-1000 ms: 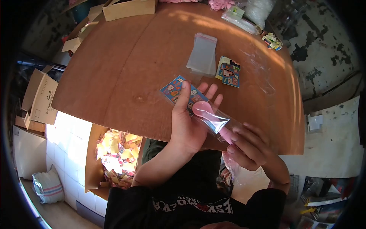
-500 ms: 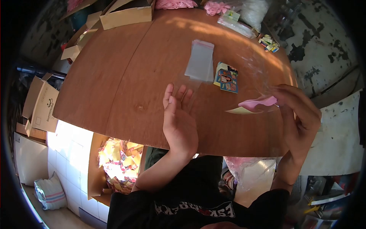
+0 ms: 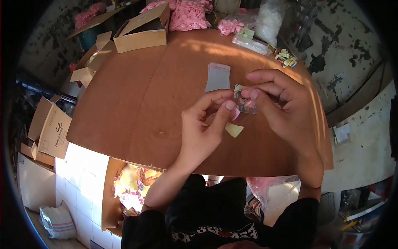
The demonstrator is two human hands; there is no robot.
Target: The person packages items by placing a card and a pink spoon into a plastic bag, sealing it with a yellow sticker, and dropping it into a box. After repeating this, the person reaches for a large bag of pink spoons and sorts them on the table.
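Observation:
Above the brown tabletop, my left hand [image 3: 207, 124] and my right hand [image 3: 280, 103] meet around a small clear packet. A pink piece [image 3: 235, 113] and a pale yellow paper [image 3: 234, 130] show at the left fingertips, the paper hanging below. Thumb and fingers of the left hand pinch the packet's near side; the right thumb and index finger pinch its upper right. Behind the hands lies a stack of clear plastic sleeves [image 3: 218, 76]. The printed cards are mostly hidden behind the fingers.
The wooden table [image 3: 161, 103] carries an open cardboard box [image 3: 141, 31], a pink heap [image 3: 189, 16], plastic bags [image 3: 253, 43] and small boxes [image 3: 286, 58] along its far edge. Below the near edge stands a carton of colourful packets [image 3: 132, 182]. Another carton [image 3: 54, 128] stands at left.
My right hand has moved left with the pink piece and paper. My left hand, open before, has closed on them beside it. The view has tilted slightly, showing more of the far side.

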